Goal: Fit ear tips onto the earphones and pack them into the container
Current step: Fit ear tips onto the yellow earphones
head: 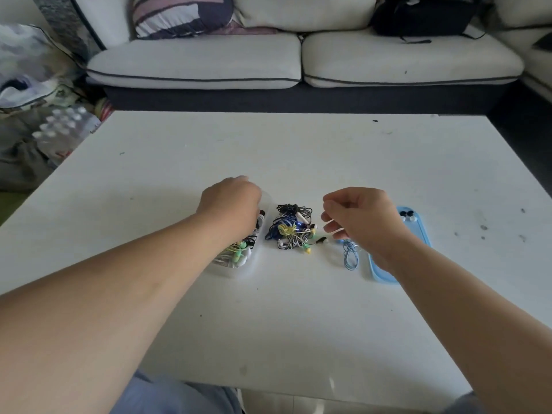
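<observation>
A clear plastic container (254, 264) lies left of centre on the white table, holding several earphones in green, white and black. My left hand (230, 201) reaches down into its far end; its fingers are hidden behind the back of the hand. A tangled pile of earphones (292, 228) lies in the middle, with a loose black earbud (321, 241) beside it. My right hand (361, 216) hovers to the right with curled fingers and holds a blue earphone (348, 255), whose cable hangs in loops to the table. A blue lid (421, 231) carries black and white ear tips (406, 215) at its far end.
The white table (298, 150) stretches wide beyond the objects. A light sofa (298, 61) with a striped cushion and a black bag stands behind it. Bags and a pack of bottles (59, 130) lie on the floor at the left.
</observation>
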